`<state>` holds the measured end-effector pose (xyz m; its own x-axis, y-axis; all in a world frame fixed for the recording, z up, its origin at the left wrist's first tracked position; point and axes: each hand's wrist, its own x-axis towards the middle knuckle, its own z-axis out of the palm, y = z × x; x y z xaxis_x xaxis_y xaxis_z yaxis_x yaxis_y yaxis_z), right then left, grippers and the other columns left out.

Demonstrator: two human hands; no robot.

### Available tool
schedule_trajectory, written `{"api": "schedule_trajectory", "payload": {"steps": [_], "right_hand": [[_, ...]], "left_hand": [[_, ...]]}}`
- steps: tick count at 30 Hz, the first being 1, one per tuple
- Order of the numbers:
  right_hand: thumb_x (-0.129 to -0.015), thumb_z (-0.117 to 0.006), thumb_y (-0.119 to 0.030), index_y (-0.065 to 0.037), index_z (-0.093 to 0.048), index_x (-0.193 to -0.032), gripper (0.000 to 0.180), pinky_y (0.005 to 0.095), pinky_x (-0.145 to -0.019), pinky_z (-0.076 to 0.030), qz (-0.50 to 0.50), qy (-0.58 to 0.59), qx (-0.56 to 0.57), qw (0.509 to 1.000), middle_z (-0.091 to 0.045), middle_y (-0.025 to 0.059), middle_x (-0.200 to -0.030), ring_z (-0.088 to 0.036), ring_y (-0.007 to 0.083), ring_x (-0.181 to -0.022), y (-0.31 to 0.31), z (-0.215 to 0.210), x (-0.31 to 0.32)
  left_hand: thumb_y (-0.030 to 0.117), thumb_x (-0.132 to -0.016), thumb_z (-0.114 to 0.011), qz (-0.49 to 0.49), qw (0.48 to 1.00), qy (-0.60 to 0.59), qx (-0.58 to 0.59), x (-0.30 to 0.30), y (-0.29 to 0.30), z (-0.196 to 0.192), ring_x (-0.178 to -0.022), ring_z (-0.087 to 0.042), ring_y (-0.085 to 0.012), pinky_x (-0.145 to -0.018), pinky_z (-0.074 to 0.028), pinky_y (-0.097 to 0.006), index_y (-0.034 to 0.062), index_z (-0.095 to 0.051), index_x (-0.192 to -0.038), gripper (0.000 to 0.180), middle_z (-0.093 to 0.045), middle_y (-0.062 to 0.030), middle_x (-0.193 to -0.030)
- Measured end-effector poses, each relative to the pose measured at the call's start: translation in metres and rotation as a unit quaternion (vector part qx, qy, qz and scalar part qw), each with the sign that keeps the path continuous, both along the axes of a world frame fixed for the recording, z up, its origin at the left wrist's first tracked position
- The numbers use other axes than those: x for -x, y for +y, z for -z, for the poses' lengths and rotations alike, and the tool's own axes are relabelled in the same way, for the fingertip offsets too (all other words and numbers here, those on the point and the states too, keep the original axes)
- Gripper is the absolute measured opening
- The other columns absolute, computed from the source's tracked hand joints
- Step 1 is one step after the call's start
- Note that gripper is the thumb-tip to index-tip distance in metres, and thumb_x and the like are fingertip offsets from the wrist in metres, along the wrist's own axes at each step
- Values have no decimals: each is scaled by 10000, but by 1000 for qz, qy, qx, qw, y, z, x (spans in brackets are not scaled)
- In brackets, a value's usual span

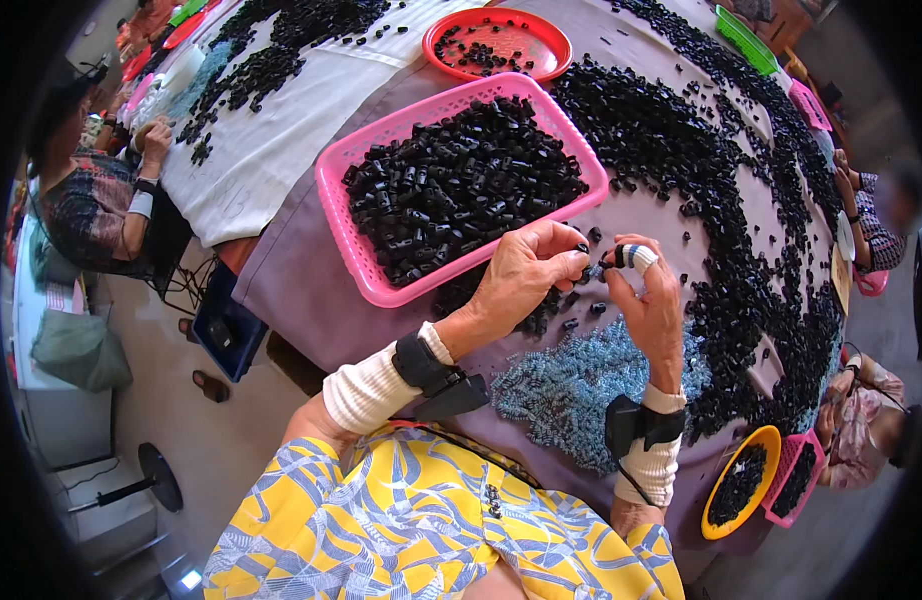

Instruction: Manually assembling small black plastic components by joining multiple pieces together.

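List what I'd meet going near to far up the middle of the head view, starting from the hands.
Pale blue pile of small parts → left hand and right hand, pinching small black parts → pink basket full of black parts → red round tray holding a few black parts.

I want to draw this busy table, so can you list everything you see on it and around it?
Pink basket: one, full of small black pieces, table middle.
Red bowl: one, few black pieces, far end.
Loose black pieces: too many to count, spread across the table's right.
Pale blue pieces: one pile, near edge.
Yellow bowl: one, lower right, black pieces inside.
Green baskets: one far right, another far left.
Other people: several, seated around.
Left hand: fingers pinch a black piece.
Right hand: taped finger, pinches a black piece.
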<state>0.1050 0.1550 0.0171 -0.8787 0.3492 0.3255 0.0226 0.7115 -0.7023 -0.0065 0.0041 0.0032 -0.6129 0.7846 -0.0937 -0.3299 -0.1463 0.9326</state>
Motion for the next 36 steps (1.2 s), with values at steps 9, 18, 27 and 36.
{"api": "schedule_trajectory", "payload": {"steps": [9,18,27,36], "right_hand": [[-754,-628,-18,56,-555,-893,173,409,-778,-472,-42,42,-109,992,-586,179,-982,-571,362,-916,-13,-20,-4],[-822,-620,-36,21,-619,-905,101,316,-603,-486,24,47,-25,998,-611,132,-899,-613,266,-727,-19,-21,-7],[-822,-629,-13,10,-633,-915,96,288,-618,-486,41,48,65,996,-632,101,-910,-624,176,-740,-21,-28,-13],[-739,-685,-20,23,-615,-871,155,370,-732,-470,65,102,-140,983,-616,133,-873,-593,306,-837,-23,-37,-9]], "left_hand": [[132,-875,-645,52,997,-41,-49,-7,3,0,-771,-609,-82,-710,-518,-227,0,-593,-1034,213,-629,-29,-889],[101,-870,-641,44,993,-57,-99,-10,10,0,-799,-627,-112,-746,-536,-253,-9,-589,-1044,212,-628,-59,-933],[93,-872,-638,40,994,-34,-98,-13,7,-13,-770,-620,-94,-711,-520,-229,-7,-595,-1056,214,-651,-46,-878],[72,-865,-644,5,998,47,-38,-18,7,-13,-769,-587,-57,-696,-502,-197,-26,-628,-1098,253,-653,-29,-896]]}}
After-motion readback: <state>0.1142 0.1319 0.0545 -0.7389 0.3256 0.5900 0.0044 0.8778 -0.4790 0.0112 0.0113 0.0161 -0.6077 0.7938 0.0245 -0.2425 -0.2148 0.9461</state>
